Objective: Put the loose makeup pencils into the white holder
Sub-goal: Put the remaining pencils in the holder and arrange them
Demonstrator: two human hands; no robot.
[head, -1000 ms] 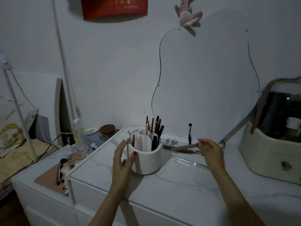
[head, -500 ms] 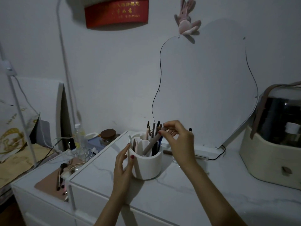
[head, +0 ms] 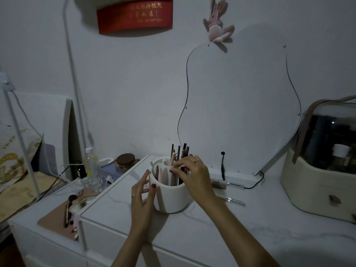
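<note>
The white holder (head: 169, 199) stands on the marble top with several pencils upright in its compartments. My left hand (head: 141, 201) is against its left side, thumb on the front wall and a fingertip at the rim. My right hand (head: 190, 176) hovers over the holder's opening, fingertips pinched on a pale makeup pencil (head: 172, 179) that stands inside a front compartment. A loose brown pencil (head: 217, 185) lies behind the holder to the right. Two thin clear-handled tools lie nearby, one (head: 236, 185) by the mirror base and one (head: 232, 199) closer to me.
A curved mirror (head: 240, 103) leans on the wall behind, its black cable (head: 256, 185) trailing on the top. A cream cosmetics case (head: 316, 182) fills the right side. Left, a lower surface holds a pink tray (head: 57, 218) with brushes, a bottle (head: 90, 162) and a jar (head: 126, 161).
My right hand picked a pencil off the table at the right, carried it left over the holder and lowered it into a compartment. My left hand stayed at the holder's side.
</note>
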